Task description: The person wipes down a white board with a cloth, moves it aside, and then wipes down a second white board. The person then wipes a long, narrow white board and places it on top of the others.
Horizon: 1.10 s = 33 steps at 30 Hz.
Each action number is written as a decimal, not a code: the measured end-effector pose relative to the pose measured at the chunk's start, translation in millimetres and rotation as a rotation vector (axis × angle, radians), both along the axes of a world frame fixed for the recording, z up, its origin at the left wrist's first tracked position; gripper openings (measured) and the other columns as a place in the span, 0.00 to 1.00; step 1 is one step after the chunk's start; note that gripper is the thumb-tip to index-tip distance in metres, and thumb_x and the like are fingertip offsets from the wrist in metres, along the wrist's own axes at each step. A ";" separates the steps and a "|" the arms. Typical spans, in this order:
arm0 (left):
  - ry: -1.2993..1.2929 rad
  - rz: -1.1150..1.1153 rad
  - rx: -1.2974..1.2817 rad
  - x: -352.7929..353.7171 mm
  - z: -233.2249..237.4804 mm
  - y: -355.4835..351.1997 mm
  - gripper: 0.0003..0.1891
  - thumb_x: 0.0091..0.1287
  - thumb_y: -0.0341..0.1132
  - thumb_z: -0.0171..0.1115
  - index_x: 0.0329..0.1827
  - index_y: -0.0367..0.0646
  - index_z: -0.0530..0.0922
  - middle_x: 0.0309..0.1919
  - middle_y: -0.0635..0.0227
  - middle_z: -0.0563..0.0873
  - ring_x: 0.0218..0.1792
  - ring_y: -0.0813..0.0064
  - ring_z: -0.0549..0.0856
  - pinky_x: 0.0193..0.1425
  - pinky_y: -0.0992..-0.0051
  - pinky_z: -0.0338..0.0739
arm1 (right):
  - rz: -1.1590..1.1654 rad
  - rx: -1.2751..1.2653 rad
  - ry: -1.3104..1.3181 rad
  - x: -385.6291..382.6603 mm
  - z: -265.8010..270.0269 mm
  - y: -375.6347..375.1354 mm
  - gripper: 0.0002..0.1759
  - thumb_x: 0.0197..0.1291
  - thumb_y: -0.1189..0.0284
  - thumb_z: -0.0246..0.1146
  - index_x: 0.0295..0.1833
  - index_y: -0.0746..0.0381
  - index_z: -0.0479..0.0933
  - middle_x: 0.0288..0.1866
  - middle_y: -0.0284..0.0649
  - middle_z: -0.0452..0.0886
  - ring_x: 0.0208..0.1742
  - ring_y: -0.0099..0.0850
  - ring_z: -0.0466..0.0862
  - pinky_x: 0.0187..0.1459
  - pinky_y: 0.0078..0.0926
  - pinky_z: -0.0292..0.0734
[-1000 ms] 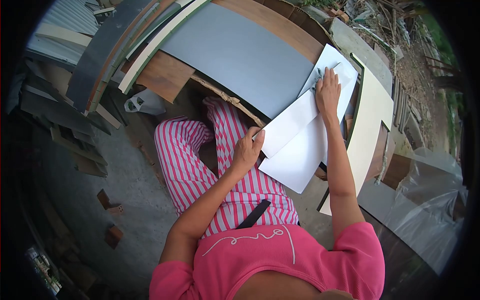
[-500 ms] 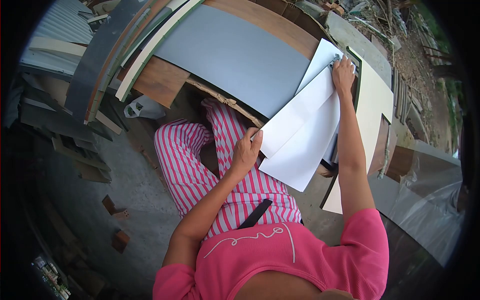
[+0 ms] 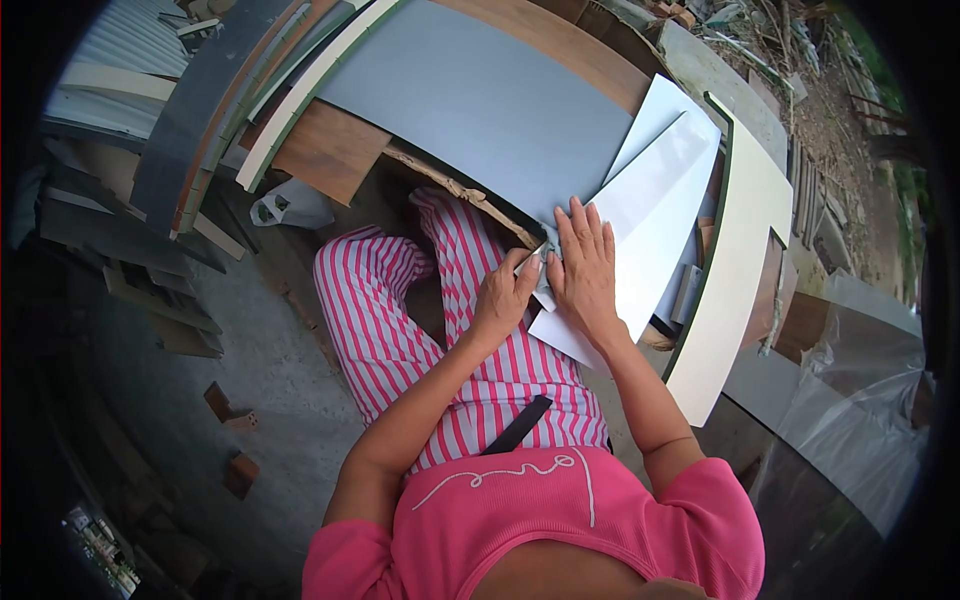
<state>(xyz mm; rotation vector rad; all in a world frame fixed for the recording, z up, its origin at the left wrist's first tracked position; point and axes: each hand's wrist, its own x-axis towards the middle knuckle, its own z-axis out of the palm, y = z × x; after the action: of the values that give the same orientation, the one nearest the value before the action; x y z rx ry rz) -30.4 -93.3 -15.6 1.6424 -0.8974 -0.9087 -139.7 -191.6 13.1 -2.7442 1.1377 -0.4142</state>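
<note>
My left hand [image 3: 505, 298] grips the near corner of a narrow white panel [image 3: 650, 175] between thumb and fingers. That panel lies slanted over other white panels [image 3: 655, 265]. My right hand [image 3: 585, 272] rests on the narrow panel near its close end, fingers stretched out, pressing a crumpled grey-green cloth [image 3: 550, 243] that shows beside the thumb and forefinger. Part of the cloth is hidden under the hand. Beneath the white panels is a large grey board [image 3: 480, 105] on the work surface.
A cream board with dark green edging [image 3: 735, 270] lies to the right. Curved-looking long boards [image 3: 315, 95] stack at left, beside a brown wooden piece [image 3: 335, 155]. A white plastic bag [image 3: 292, 205] and brick pieces [image 3: 240, 475] are on the concrete floor. Clear plastic sheeting [image 3: 850, 380] covers boards at right.
My right hand has slid with the cloth from the panel's far end to its near end, close to my left hand. My left hand still holds the corner.
</note>
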 end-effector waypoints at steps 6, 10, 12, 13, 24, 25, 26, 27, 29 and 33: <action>-0.023 -0.030 0.020 0.5 7.5 -1.4 0.22 0.74 0.49 0.44 0.44 0.36 0.73 0.27 0.47 0.82 0.32 0.47 0.83 0.36 0.58 0.74 | -0.404 -0.129 -0.066 -41.8 -30.5 -186.9 0.28 0.67 0.60 0.46 0.70 0.59 0.61 0.73 0.48 0.59 0.74 0.50 0.55 0.71 0.51 0.47; -0.071 0.020 0.008 0.3 4.4 1.0 0.23 0.74 0.51 0.43 0.45 0.36 0.74 0.27 0.47 0.82 0.31 0.48 0.84 0.36 0.60 0.75 | -0.599 -0.083 0.053 -61.3 -28.1 -269.3 0.31 0.68 0.57 0.44 0.71 0.61 0.58 0.73 0.50 0.59 0.75 0.51 0.55 0.70 0.56 0.48; -0.064 -0.002 0.044 1.2 7.5 2.0 0.23 0.74 0.51 0.44 0.45 0.36 0.74 0.27 0.47 0.82 0.31 0.49 0.84 0.36 0.60 0.75 | -0.596 -0.085 0.040 -55.6 -31.0 -262.5 0.30 0.68 0.58 0.44 0.71 0.62 0.59 0.73 0.49 0.59 0.75 0.50 0.55 0.70 0.55 0.49; -0.069 0.011 0.025 0.5 6.0 1.7 0.23 0.74 0.51 0.44 0.45 0.36 0.74 0.26 0.48 0.82 0.31 0.50 0.85 0.35 0.59 0.75 | -0.541 -0.099 0.010 -49.8 -31.8 -248.4 0.30 0.68 0.58 0.45 0.71 0.63 0.59 0.73 0.49 0.59 0.74 0.50 0.55 0.70 0.54 0.49; -0.025 -0.006 0.025 0.4 2.9 -1.4 0.22 0.74 0.49 0.45 0.44 0.36 0.74 0.28 0.47 0.81 0.32 0.48 0.82 0.36 0.59 0.73 | 0.060 0.013 0.052 2.7 7.9 -23.4 0.30 0.64 0.66 0.53 0.71 0.60 0.60 0.75 0.43 0.58 0.76 0.40 0.53 0.74 0.42 0.42; -0.043 -0.009 0.032 0.6 2.2 -1.9 0.22 0.74 0.49 0.45 0.44 0.36 0.74 0.27 0.46 0.82 0.32 0.45 0.83 0.36 0.57 0.74 | -0.002 -0.025 0.077 3.2 2.8 -45.9 0.29 0.65 0.64 0.51 0.72 0.58 0.60 0.75 0.42 0.58 0.77 0.39 0.53 0.74 0.42 0.42; -0.045 -0.009 0.031 0.6 1.7 -1.9 0.22 0.74 0.49 0.45 0.44 0.36 0.74 0.27 0.46 0.82 0.32 0.45 0.83 0.36 0.57 0.74 | -0.046 -0.116 0.027 2.0 -6.5 -76.3 0.28 0.65 0.62 0.50 0.69 0.58 0.63 0.73 0.43 0.60 0.75 0.42 0.57 0.72 0.46 0.47; -0.042 -0.002 0.014 0.4 1.3 -1.4 0.22 0.74 0.49 0.45 0.44 0.36 0.74 0.27 0.46 0.82 0.32 0.45 0.83 0.36 0.57 0.74 | -0.132 -0.140 0.016 -0.5 -11.9 -111.8 0.27 0.67 0.61 0.47 0.70 0.57 0.62 0.73 0.44 0.60 0.75 0.43 0.56 0.72 0.46 0.47; -0.039 0.003 -0.013 -0.9 3.6 -0.6 0.22 0.74 0.50 0.44 0.44 0.36 0.74 0.26 0.46 0.81 0.31 0.45 0.83 0.36 0.58 0.74 | -0.340 -0.142 0.034 -12.0 -20.5 -193.6 0.28 0.67 0.59 0.46 0.70 0.57 0.62 0.73 0.44 0.60 0.75 0.45 0.56 0.71 0.51 0.49; -0.070 0.018 0.005 0.2 7.2 -1.6 0.23 0.74 0.50 0.44 0.44 0.36 0.74 0.26 0.46 0.81 0.31 0.46 0.83 0.35 0.58 0.74 | -0.567 -0.082 0.066 -25.7 -22.4 -285.6 0.30 0.65 0.58 0.48 0.69 0.59 0.62 0.73 0.48 0.60 0.74 0.49 0.58 0.68 0.59 0.52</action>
<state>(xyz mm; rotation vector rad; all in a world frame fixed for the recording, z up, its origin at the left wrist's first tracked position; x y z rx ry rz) -30.2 -94.9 -8.5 1.6928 -0.9278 -0.8463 -165.4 -477.2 -9.4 -2.4698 1.9558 -0.4378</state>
